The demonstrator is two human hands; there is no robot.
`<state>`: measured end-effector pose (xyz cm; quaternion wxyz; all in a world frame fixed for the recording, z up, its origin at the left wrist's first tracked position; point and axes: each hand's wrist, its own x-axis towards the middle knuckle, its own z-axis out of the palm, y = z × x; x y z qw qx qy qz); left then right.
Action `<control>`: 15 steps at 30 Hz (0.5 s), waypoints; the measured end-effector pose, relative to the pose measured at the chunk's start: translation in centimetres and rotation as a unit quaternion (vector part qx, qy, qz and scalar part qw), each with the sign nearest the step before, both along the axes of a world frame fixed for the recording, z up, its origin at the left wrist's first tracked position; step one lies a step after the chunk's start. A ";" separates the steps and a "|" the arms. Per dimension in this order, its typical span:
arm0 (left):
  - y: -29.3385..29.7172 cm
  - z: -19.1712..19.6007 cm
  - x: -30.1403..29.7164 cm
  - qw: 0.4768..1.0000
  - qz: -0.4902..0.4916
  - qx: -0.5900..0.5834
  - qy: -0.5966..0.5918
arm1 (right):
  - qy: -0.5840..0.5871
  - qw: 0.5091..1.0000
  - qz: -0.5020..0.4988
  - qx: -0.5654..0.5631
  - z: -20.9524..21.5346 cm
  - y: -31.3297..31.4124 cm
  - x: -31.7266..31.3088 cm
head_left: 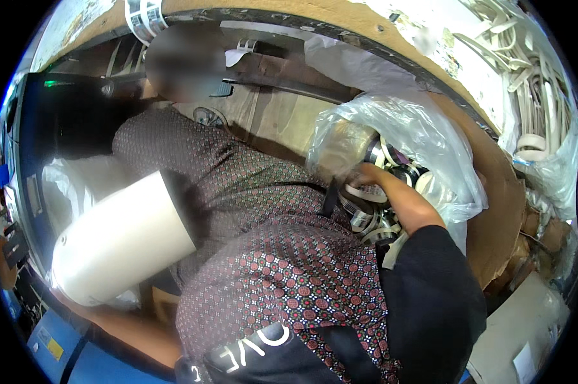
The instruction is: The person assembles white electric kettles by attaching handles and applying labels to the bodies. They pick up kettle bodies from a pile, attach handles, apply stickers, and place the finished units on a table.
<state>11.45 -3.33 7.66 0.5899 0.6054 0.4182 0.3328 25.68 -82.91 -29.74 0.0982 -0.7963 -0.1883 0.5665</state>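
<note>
A smooth white hollow cylinder (119, 240) lies tilted across the left side of my patterned lap, its rounded end low and its dark open end toward my legs. My left hand (68, 303) is under the lower end; the cylinder covers its fingers, and it appears to hold the cylinder there. On the right, my right hand (366, 176) reaches into a clear plastic bag (452, 147). Its fingers are blurred among several ring-shaped parts (362, 217) in black, white and silver. A short black strap-like piece (330, 196) hangs beside the fingertips; whether it is held is unclear.
Brown cardboard (497, 217) stands behind the plastic bag. At the far right, another clear bag holds many pale loops (538, 109). A blue box (48, 349) is at the lower left, and a dark cabinet (71, 121) stands at the upper left.
</note>
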 end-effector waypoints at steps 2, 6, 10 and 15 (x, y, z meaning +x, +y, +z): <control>0.0 -0.3 -1.1 1.000 -0.012 0.020 0.010 | -0.023 0.974 -0.197 0.113 12.5 9.6 4.9; 1.1 -2.5 -4.4 0.998 -0.018 0.054 0.031 | -0.249 0.917 -0.173 0.259 27.8 22.2 12.9; 1.2 -5.8 -7.1 0.999 -0.009 0.016 -0.038 | -0.047 0.658 -0.358 0.661 33.8 33.3 15.2; 1.8 -4.5 -18.2 0.989 -0.023 0.067 -0.132 | 0.265 0.672 -0.478 0.500 27.0 45.2 16.0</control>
